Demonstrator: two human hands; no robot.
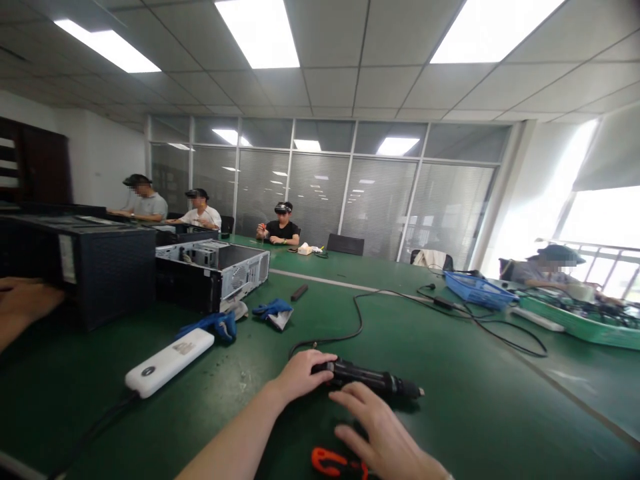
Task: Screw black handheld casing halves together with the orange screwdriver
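On the smooth green counter (pixel 500 413), the left hand (pixel 300 377) grips the rear of a corded electric screwdriver (pixel 367 378); the right hand (pixel 373 417) is open at its near side, contact unclear. Handling it well probably means steadying the rear and keeping the thin, flexible cable (pixel 357 313) slack. Its slim black cylinder tapers to a metallic tip; the orange handle (pixel 327 460) nearby looks curved.

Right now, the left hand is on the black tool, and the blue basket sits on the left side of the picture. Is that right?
Not quite: the head view shows the blue basket on the right side of the picture. The left hand is indeed on the black tool.
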